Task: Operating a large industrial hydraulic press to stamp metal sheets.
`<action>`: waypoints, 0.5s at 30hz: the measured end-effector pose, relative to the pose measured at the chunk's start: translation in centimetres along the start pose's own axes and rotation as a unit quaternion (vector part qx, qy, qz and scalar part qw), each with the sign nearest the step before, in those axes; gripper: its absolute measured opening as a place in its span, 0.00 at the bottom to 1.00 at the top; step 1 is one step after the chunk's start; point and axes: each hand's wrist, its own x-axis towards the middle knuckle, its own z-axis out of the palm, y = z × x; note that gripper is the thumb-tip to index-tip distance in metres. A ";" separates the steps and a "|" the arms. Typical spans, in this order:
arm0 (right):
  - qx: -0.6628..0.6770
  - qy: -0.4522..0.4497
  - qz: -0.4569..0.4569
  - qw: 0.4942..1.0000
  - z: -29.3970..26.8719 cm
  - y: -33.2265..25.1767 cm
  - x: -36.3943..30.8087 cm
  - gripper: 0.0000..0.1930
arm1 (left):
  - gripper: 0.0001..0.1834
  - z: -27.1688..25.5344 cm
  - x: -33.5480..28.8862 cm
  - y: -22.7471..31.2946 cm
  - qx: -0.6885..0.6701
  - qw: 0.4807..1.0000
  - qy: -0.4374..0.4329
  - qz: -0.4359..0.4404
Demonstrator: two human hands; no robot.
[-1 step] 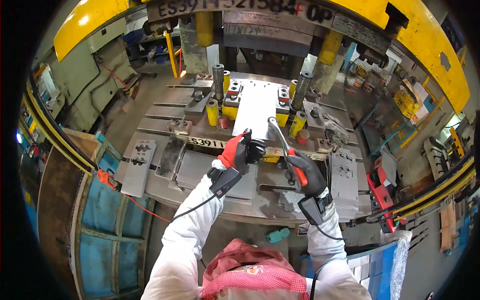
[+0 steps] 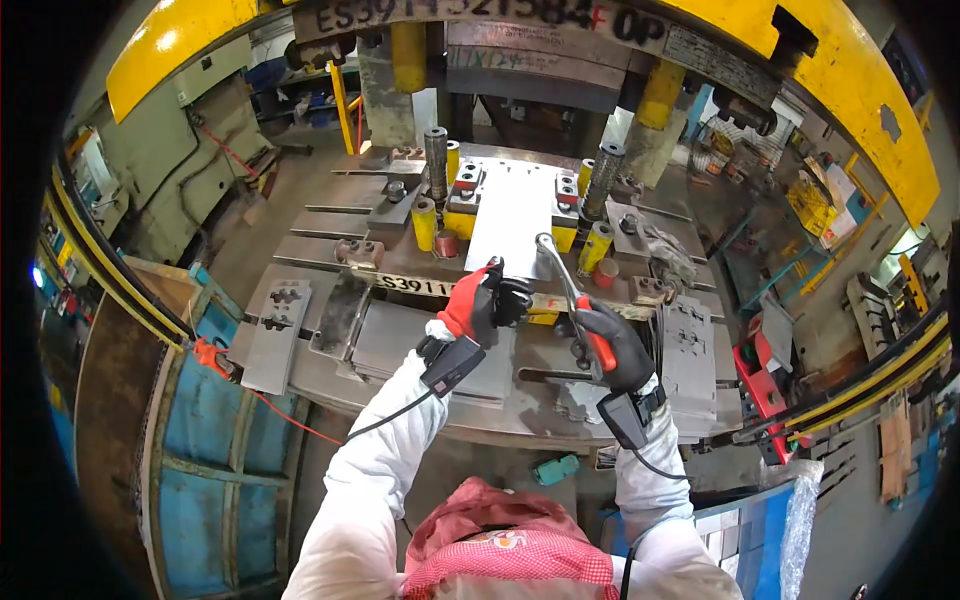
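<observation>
A bright flat metal sheet point(image 2: 512, 215) lies between the yellow and dark posts of the lower die. My right hand point(image 2: 617, 345), in a black glove, is closed round a red-handled tool point(image 2: 564, 268) that looks like pliers. The tool's rounded metal head meets or overlaps the sheet's near right edge. My left hand point(image 2: 485, 302), in a red and black glove, is at the sheet's near edge with its fingers curled in. Whether it grips the edge is hidden.
Flat metal sheets point(image 2: 425, 345) lie stacked in front of the die, left of centre. More cut plates point(image 2: 690, 350) lie at the right and a plate point(image 2: 275, 335) at the left. The upper press block point(image 2: 530, 50) hangs above. Guide posts point(image 2: 437, 165) stand beside the sheet.
</observation>
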 end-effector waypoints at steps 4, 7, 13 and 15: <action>0.034 0.023 0.023 0.999 -0.2 0.5 0.2 0.24 | 0.29 0.3 1.2 -1.2 -0.074 0.995 0.062 -0.007; 0.037 0.029 0.023 0.999 -1.1 1.2 0.2 0.24 | 0.29 0.2 1.8 -1.9 -0.067 0.995 0.076 -0.004; 0.012 0.000 0.025 1.000 -1.7 0.7 0.7 0.25 | 0.32 -1.5 3.1 -3.8 0.001 0.994 0.081 0.067; 0.005 -0.004 0.023 1.000 -2.1 0.1 0.5 0.26 | 0.33 0.3 2.2 -2.5 -0.052 0.996 0.074 0.004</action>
